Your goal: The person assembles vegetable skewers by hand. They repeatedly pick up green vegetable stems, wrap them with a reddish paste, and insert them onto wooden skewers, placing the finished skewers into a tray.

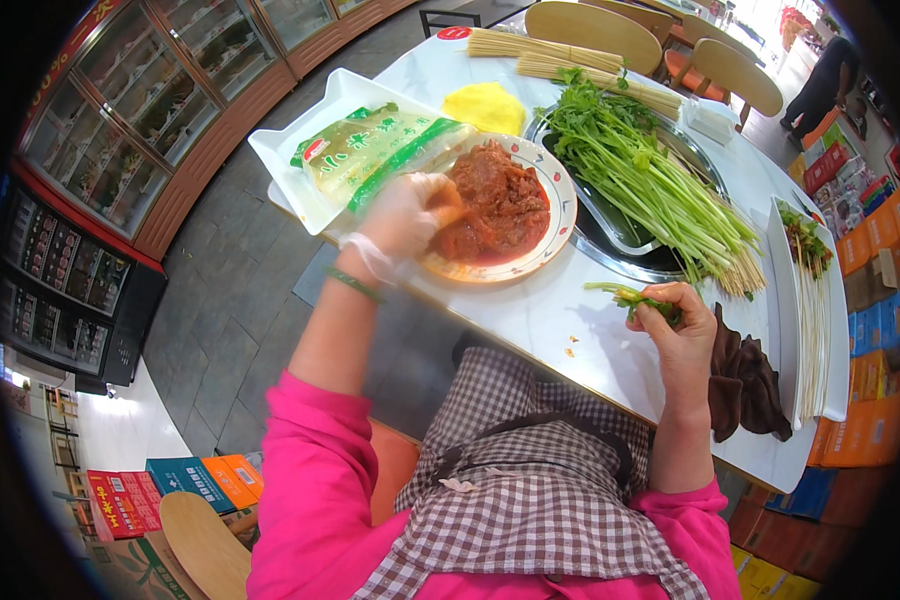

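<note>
My left hand [420, 206], in a clear plastic glove, is blurred over the left side of a plate [564, 180] of red marinated meat slices [495, 195]. Its fingers curl down at the meat; whether they grip a slice cannot be made out. Over the table's near side, my right hand [675, 319] pinches a small bundle of celery stems and leaves [634, 298]. Beyond it, long leafy celery stalks [645, 172] lie across a metal tray [607, 217] with bamboo skewers under them. A long white dish [832, 300] at the right carries several skewers [811, 337] with leafy, reddish ends.
Left of the plate, a white tray [274, 142] holds a printed plastic bag [375, 150]. Behind are a yellow cloth [486, 107] and bundles of bamboo skewers [544, 51]. A dark brown cloth [746, 382] lies beside my right wrist. A person [821, 82] stands far off.
</note>
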`<move>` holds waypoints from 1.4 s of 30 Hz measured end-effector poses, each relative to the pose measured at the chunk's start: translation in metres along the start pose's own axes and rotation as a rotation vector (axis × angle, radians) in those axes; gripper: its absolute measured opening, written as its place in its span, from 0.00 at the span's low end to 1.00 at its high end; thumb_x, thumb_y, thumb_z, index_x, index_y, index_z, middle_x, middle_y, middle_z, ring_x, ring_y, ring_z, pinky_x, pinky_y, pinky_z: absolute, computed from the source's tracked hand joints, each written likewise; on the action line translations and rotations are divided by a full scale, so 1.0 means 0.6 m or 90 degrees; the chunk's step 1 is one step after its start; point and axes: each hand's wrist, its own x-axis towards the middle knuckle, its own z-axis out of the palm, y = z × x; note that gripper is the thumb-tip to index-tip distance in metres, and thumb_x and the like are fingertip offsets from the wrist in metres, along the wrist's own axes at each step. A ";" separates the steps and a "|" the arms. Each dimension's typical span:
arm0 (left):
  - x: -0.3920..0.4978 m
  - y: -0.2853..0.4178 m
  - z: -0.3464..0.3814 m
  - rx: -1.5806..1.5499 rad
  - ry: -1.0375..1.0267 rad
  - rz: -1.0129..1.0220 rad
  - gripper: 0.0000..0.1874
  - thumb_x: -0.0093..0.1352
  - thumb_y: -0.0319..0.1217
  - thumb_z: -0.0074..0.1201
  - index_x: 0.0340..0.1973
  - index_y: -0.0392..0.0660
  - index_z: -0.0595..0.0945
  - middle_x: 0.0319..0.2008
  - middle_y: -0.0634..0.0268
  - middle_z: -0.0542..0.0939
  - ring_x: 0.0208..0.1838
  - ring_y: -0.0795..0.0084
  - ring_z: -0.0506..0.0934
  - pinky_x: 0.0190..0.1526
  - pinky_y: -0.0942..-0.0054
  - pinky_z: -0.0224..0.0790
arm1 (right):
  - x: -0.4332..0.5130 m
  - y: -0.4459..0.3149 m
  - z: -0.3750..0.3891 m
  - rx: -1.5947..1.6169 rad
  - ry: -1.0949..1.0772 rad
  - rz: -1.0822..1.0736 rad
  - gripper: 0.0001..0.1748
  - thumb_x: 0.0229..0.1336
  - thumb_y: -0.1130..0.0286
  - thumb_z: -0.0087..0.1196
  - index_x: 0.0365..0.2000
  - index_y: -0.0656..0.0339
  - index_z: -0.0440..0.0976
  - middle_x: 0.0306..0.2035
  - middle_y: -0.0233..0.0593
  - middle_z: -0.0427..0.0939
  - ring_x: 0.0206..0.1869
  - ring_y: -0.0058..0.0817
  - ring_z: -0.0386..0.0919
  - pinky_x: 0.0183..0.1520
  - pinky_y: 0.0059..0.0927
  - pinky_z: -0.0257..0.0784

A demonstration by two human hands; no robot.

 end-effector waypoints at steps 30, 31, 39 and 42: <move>0.024 -0.035 0.009 -0.293 0.101 0.140 0.03 0.74 0.24 0.60 0.40 0.38 0.85 0.41 0.62 0.87 0.45 0.73 0.84 0.50 0.75 0.77 | 0.000 0.004 0.000 0.003 -0.015 0.013 0.06 0.61 0.86 0.60 0.37 0.67 0.78 0.35 0.36 0.82 0.34 0.21 0.83 0.40 0.24 0.81; 0.026 -0.034 0.014 -0.195 0.150 0.163 0.02 0.73 0.24 0.60 0.39 0.39 0.85 0.40 0.62 0.87 0.44 0.71 0.84 0.49 0.73 0.77 | 0.000 0.005 0.000 0.003 -0.016 0.015 0.06 0.61 0.86 0.60 0.37 0.67 0.78 0.35 0.36 0.82 0.34 0.21 0.83 0.40 0.24 0.81; 0.014 -0.017 0.015 0.417 0.219 0.376 0.06 0.65 0.26 0.63 0.37 0.42 0.86 0.36 0.54 0.84 0.43 0.51 0.82 0.46 0.60 0.76 | -0.002 0.004 -0.001 -0.009 -0.011 0.018 0.06 0.61 0.86 0.60 0.37 0.68 0.78 0.34 0.35 0.82 0.33 0.21 0.83 0.40 0.22 0.80; 0.009 0.003 -0.009 0.397 0.129 0.281 0.10 0.63 0.19 0.61 0.40 0.40 0.87 0.38 0.51 0.85 0.44 0.52 0.84 0.47 0.62 0.76 | 0.000 0.003 -0.001 -0.018 -0.011 0.010 0.05 0.61 0.86 0.60 0.36 0.68 0.77 0.34 0.35 0.82 0.33 0.21 0.83 0.39 0.22 0.80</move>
